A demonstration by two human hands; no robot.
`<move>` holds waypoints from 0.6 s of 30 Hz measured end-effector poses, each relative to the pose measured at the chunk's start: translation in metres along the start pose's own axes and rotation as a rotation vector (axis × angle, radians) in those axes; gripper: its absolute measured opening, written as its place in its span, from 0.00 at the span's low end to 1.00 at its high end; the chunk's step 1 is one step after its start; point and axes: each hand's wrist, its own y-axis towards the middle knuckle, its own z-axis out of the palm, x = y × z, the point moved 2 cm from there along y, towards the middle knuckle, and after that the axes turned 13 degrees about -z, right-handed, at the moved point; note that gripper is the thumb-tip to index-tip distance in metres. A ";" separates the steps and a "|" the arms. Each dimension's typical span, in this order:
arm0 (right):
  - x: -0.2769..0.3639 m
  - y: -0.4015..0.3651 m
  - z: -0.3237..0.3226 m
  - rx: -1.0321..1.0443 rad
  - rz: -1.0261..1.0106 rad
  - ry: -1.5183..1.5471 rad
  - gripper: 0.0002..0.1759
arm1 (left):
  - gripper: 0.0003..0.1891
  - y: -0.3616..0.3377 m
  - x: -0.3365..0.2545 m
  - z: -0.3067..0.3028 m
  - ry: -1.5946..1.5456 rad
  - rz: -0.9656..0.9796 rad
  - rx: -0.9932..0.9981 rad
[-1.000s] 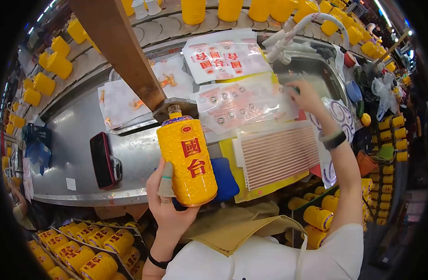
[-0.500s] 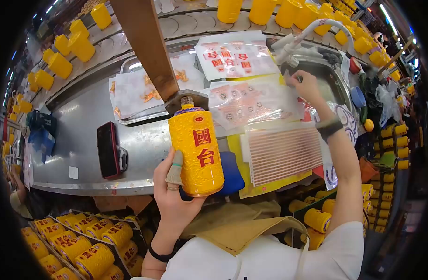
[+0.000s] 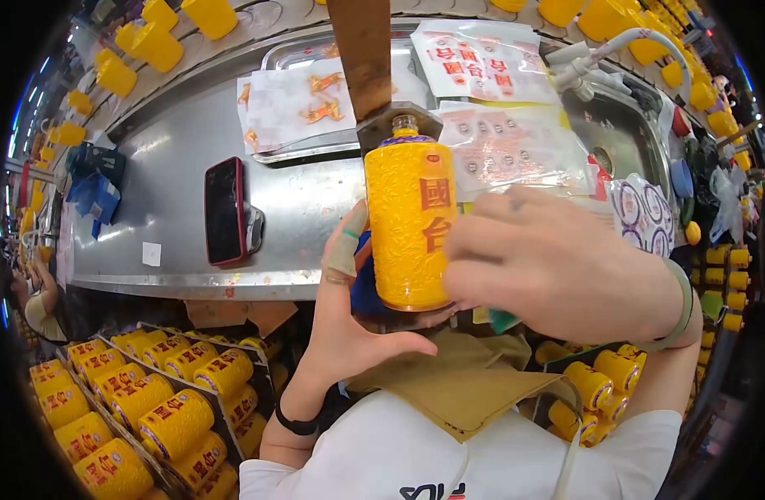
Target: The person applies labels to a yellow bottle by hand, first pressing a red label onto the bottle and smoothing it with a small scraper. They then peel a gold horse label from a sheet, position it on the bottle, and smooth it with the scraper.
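Note:
A yellow bottle (image 3: 409, 225) with red characters stands upright in view, its clear neck against the metal bracket of a brown post (image 3: 362, 58). At its lower left is my left hand (image 3: 337, 304), thumb and fingers spread, a wrapped finger beside the bottle's side. My right hand (image 3: 549, 258) lies over the bottle's right edge with bent, closed fingers, covering part of the lower character; what they pinch is hidden. A teal piece (image 3: 503, 319) shows beneath it. Sheets of red character stickers (image 3: 474, 62) and pale printed sheets (image 3: 516, 150) lie behind.
A phone (image 3: 225, 212) lies on the metal table (image 3: 162, 200), left of the bottle. Orange-figured sheets (image 3: 303, 104) rest on a tray. At right are a sink (image 3: 612, 133) and faucet (image 3: 641, 37). Yellow bottles (image 3: 176, 421) fill crates below and line the back.
My right hand has come from the sheets near the sink to the bottle's right side. My left hand has opened away from the bottle's base. The whole view has shifted.

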 end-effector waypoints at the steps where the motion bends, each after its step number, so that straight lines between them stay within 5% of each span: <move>1: 0.004 0.006 0.003 0.070 -0.054 -0.040 0.10 | 0.74 0.001 -0.003 -0.004 0.028 0.015 0.051; 6: -0.004 0.025 0.020 0.157 -0.078 -0.195 0.09 | 0.64 0.002 -0.008 0.006 -0.179 -0.088 0.043; 9: -0.007 0.025 0.024 0.118 -0.074 -0.235 0.11 | 0.63 -0.001 -0.013 0.008 0.201 -0.147 0.001; 18: -0.033 0.008 0.034 -0.113 0.155 -0.037 0.17 | 0.60 -0.002 -0.001 0.018 0.293 -0.131 -0.054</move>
